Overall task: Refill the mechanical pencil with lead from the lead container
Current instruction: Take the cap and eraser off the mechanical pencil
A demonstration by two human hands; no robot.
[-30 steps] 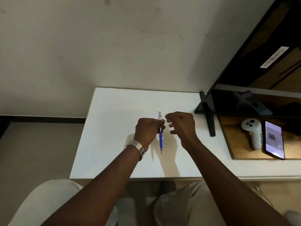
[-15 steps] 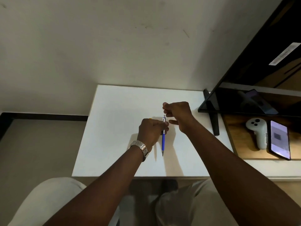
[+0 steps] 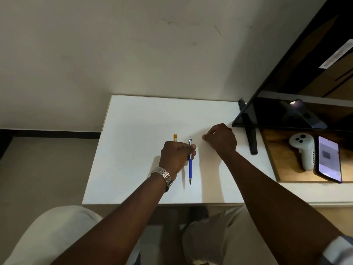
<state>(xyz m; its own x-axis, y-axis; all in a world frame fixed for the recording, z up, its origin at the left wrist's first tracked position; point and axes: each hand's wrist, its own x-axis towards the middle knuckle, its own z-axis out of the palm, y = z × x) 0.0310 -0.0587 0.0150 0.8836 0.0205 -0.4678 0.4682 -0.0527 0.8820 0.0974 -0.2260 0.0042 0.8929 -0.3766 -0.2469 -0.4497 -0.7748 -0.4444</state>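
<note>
Your left hand (image 3: 176,156) pinches mechanical pencil (image 3: 190,165), centre frame. Right hand (image 3: 221,139) curled on table (image 3: 133,131); cannot tell if holding anything. Lead container (image 3: 175,138) just above your left knuckles: careless reach knocks it away.

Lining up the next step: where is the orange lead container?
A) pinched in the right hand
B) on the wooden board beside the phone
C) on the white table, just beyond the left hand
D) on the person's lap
C: the lead container lies on the white table just past the left hand, which grips the blue pencil.
</note>
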